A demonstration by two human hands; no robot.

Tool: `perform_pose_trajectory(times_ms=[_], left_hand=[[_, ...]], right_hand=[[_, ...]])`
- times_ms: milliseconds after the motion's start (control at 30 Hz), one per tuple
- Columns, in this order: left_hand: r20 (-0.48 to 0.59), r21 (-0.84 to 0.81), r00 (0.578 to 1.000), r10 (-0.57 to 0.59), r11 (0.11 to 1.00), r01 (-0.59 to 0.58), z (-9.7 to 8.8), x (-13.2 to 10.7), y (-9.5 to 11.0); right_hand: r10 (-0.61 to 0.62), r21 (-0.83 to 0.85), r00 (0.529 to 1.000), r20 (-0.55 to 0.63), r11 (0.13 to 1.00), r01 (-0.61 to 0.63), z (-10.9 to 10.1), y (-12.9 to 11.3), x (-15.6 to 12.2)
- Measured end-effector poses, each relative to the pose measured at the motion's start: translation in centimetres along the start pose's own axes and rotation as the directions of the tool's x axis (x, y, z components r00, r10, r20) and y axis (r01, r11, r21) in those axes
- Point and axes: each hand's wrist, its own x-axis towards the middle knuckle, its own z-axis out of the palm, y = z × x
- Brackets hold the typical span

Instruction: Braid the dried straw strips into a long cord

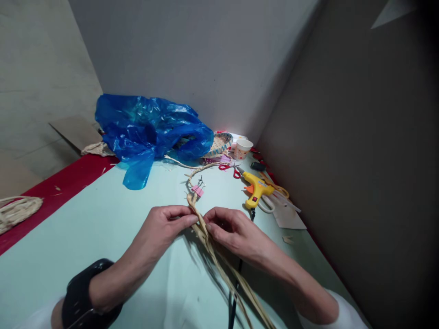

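Observation:
Tan plant-fibre strands run from the middle of the table toward me, long and loose at the near end. My left hand pinches them from the left between thumb and fingers. From the right, my right hand also has its thumb and fingers closed on the strands. Just beyond my fingertips a pink binder clip grips the strands where they join a braided cord. That cord curves away toward the back of the table. My fingers partly hide the strands between them.
A yellow glue gun lies at right, its black cable running beneath the strands. Behind are red-handled scissors, a paper cup, a woven basket and a blue plastic bag. Coiled braid rests at far left. Walls stand behind and right.

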Motion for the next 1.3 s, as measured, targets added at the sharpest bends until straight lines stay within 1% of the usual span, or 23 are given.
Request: perform_pose_trajectory(times_ms=[67,167,233,300,367,433,500,567,633,700,800,900,933,1000,1100,1133,1200,1300], left_hand=[[0.013,-0.005,1.000,0.023,1.000,-0.023,0.0,0.0,0.1],[0.038,0.006,0.998,0.045,0.999,-0.045,0.0,0.0,0.1],[0.057,0.000,0.997,0.052,0.999,-0.052,0.0,0.0,0.1],[0.066,-0.016,0.997,0.050,0.999,-0.049,0.0,-0.1,0.1],[0.057,-0.023,0.997,0.048,0.999,-0.047,0.1,-0.1,0.1],[0.034,-0.011,0.998,0.049,0.999,-0.049,0.1,-0.1,0.3],[0.032,0.009,0.998,0.052,0.999,-0.053,0.2,-0.2,0.5],[0.049,0.021,0.997,0.060,0.998,-0.061,0.2,-0.2,0.6],[0.071,0.017,0.995,0.067,0.998,-0.069,0.1,-0.3,0.6],[0.075,0.015,0.995,0.063,0.998,-0.064,0.0,-0.3,0.4],[0.067,0.017,0.997,0.042,0.999,-0.043,-0.1,-0.3,0.0],[0.082,0.010,0.996,0.035,0.999,-0.036,-0.1,-0.3,-0.1],[0.090,0.007,0.995,0.036,0.999,-0.036,0.0,-0.3,0.0],[0.106,0.000,0.994,0.032,0.999,-0.033,0.1,-0.3,0.2],[0.112,0.001,0.993,0.034,0.999,-0.035,0.2,-0.3,0.3],[0.103,0.015,0.994,0.046,0.999,-0.048,0.2,-0.3,0.2],[0.082,0.062,0.993,0.086,0.994,-0.091,0.2,-0.2,0.0],[0.070,0.116,0.989,0.127,0.984,-0.134,0.2,-0.1,-0.1]], right_hand=[[0.008,0.031,1.000,-0.017,0.999,-0.007,0.3,-0.1,0.0],[0.012,0.128,0.999,-0.030,0.992,-0.008,0.6,0.0,-0.1],[0.028,0.225,1.000,-0.004,0.974,-0.026,0.5,0.2,0.0],[0.054,0.321,0.998,0.046,0.945,-0.066,0.3,0.2,0.1],[0.064,0.369,0.996,0.068,0.925,-0.085,0.2,0.2,0.1],[0.053,0.314,0.998,0.026,0.948,-0.059,0.2,0.1,0.1],[0.034,0.153,0.996,-0.084,0.988,-0.020,0.5,-0.2,0.0],[-0.008,-0.021,0.982,-0.191,1.000,0.004,0.9,-0.6,-0.3],[-0.047,-0.107,0.967,-0.252,0.994,0.021,1.3,-0.8,-0.5],[-0.060,-0.123,0.959,-0.276,0.992,0.027,1.4,-0.8,-0.6],[-0.029,-0.113,0.953,-0.300,0.994,-0.005,1.4,-0.7,-0.4],[-0.013,-0.127,0.957,-0.290,0.992,-0.025,1.4,-0.5,-0.2],[-0.031,-0.153,0.958,-0.284,0.988,-0.013,1.3,-0.4,-0.1],[-0.114,-0.243,0.952,-0.284,0.969,0.044,1.4,-0.4,0.0],[-0.252,-0.352,0.917,-0.308,0.926,0.137,1.5,-0.4,0.0],[-0.264,-0.345,0.911,-0.317,0.927,0.149,1.6,-0.5,0.0],[-0.238,-0.272,0.913,-0.330,0.951,0.149,1.8,-0.6,0.0],[-0.163,-0.179,0.937,-0.310,0.978,0.110,2.0,-0.7,0.2]])
